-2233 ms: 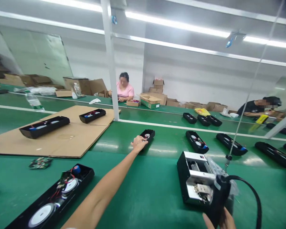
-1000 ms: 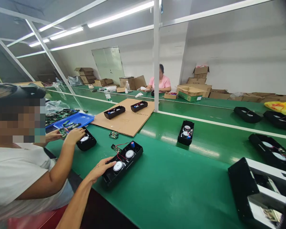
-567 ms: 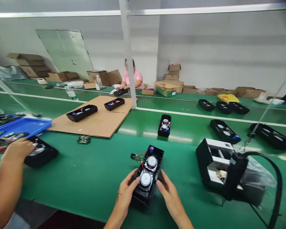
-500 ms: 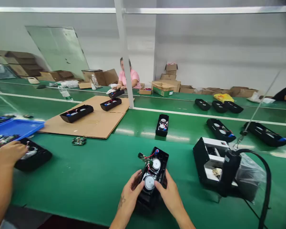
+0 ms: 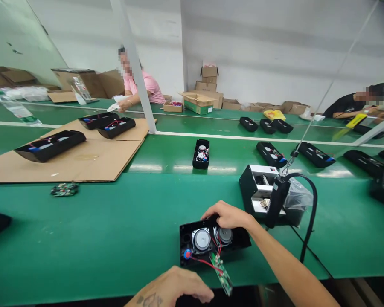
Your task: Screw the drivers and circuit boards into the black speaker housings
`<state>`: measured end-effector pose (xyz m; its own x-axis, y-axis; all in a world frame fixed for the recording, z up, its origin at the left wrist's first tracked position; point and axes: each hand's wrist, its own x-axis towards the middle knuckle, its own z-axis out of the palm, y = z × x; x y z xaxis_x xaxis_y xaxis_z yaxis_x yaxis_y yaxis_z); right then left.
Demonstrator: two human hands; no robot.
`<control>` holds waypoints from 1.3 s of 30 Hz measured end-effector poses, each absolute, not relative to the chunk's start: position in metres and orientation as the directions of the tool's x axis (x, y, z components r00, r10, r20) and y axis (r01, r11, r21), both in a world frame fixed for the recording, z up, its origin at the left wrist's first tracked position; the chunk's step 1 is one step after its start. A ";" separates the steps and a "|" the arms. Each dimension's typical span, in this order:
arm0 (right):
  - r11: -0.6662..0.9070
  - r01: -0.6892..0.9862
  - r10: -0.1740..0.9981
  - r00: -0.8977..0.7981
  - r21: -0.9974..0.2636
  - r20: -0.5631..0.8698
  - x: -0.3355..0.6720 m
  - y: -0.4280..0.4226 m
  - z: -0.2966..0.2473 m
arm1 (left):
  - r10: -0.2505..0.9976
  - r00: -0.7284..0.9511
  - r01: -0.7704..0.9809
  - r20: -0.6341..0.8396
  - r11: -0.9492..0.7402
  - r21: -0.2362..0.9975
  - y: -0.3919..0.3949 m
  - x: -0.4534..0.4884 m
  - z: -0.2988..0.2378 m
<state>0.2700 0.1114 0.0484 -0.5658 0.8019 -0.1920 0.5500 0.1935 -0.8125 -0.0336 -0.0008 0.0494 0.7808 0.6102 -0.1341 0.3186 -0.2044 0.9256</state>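
A black speaker housing [image 5: 192, 226] lies sideways on the green bench near its front edge, its open side up. Two round silver speaker drivers [image 5: 201, 240] sit inside it. Red wires run from a blue-and-red part [image 5: 187, 254] and the drivers to a green circuit board [image 5: 222, 275], which hangs over the housing's near side. My right hand [image 5: 227, 215] reaches across and grips the housing's far wall, fingers curled over the rim. Below the housing my left hand [image 5: 179, 285] holds nothing; its fingers stretch toward the circuit board, apart from it.
A black-and-white screw feeder [image 5: 256, 187] stands right, with a black electric screwdriver [image 5: 277, 196] hanging before it. Another housing [image 5: 201, 154] sits ahead. More housings rest on a cardboard sheet [image 5: 96, 164]. Circuit boards [image 5: 64, 189] lie left. Two people sit across the line.
The housing has turned from lengthwise to sideways, and its circuit board has swung to the near side. My left hand has let go; my right has moved to the far wall. The view has shifted right.
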 end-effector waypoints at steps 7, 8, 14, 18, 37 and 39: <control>0.213 0.600 0.960 -0.274 -0.771 0.052 0.306 0.046 0.074 | 0.714 0.642 0.339 0.279 -0.591 0.732 0.026 -0.018 0.035; 0.213 0.613 0.959 -0.282 -0.761 0.041 0.308 0.032 0.075 | 0.696 0.656 0.348 0.293 -0.623 0.701 0.030 -0.015 0.033; 0.293 0.712 0.946 -0.311 -0.638 0.088 0.267 -0.035 0.039 | 0.657 0.716 0.352 0.237 -0.633 0.690 0.045 0.008 0.023; 0.331 0.569 0.933 -0.079 -0.753 0.351 0.234 -0.036 0.010 | 0.731 0.648 0.350 0.212 -0.533 0.770 0.045 0.013 0.019; 0.614 0.757 0.784 -0.618 -0.222 0.060 0.248 0.002 0.045 | 0.699 0.685 0.539 0.205 -0.676 0.503 0.028 0.007 0.016; 0.602 0.765 0.786 -0.619 -0.228 0.001 0.247 0.003 0.042 | 0.685 0.699 0.555 0.203 -0.699 0.451 0.026 0.011 0.010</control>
<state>0.2465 0.0027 0.0421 -0.6185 0.7858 0.0013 0.7648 0.6024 -0.2284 0.0108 0.0265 0.0102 0.6993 0.6855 0.2029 0.5546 -0.6993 0.4510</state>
